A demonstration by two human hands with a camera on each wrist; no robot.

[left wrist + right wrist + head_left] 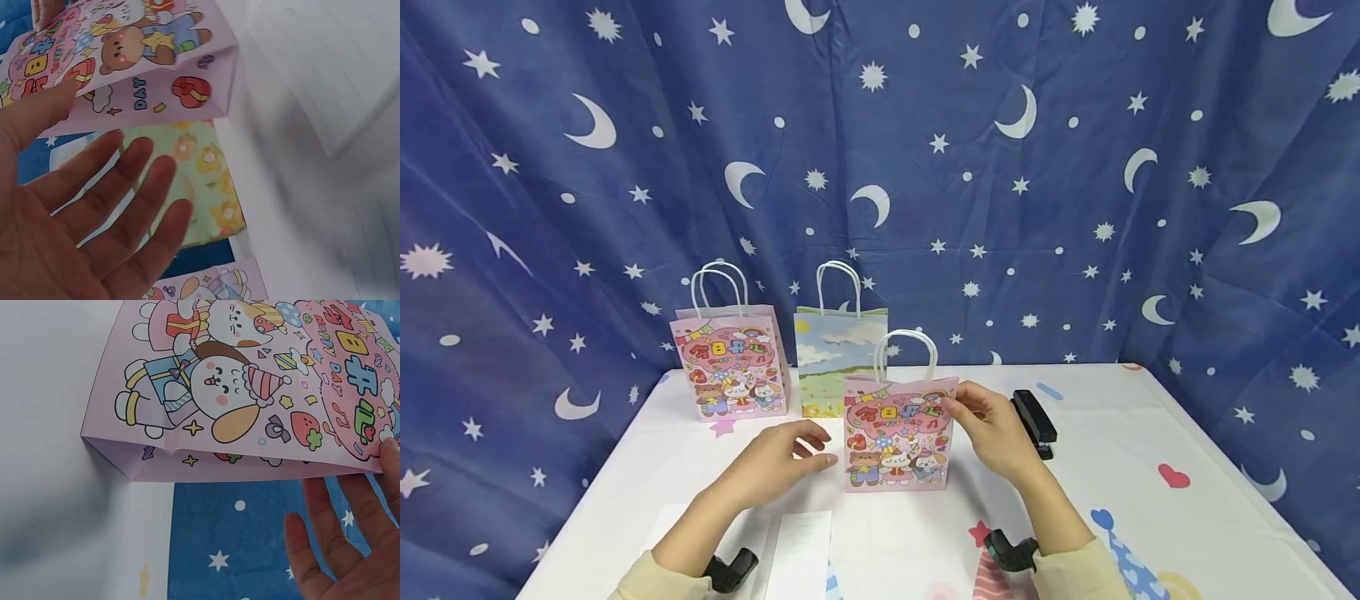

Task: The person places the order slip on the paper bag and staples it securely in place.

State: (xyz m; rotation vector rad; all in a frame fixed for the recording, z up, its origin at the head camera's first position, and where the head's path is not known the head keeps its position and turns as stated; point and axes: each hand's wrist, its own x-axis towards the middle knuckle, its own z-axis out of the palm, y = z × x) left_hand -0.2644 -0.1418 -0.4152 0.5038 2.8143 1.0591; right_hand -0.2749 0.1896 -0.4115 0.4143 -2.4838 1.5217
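Right grip [997, 427] pinches the front bag [897, 437], left grip [772, 467] spread nearby.

Left grip [782, 462] relaxed, fingers [147, 195] spread; right grip [996, 429] pinching.

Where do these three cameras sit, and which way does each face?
Head: on the person's head, facing forward and down at the table; left hand, right hand, forearms and sleeves show.
Left wrist: on that wrist, looking over the left hand at the front pink bag and the landscape bag; the right hand partly shows.
Right wrist: on that wrist, facing the front pink bag; the right hand shows, pinching that bag.
Shared: both wrist views include the front pink bag.
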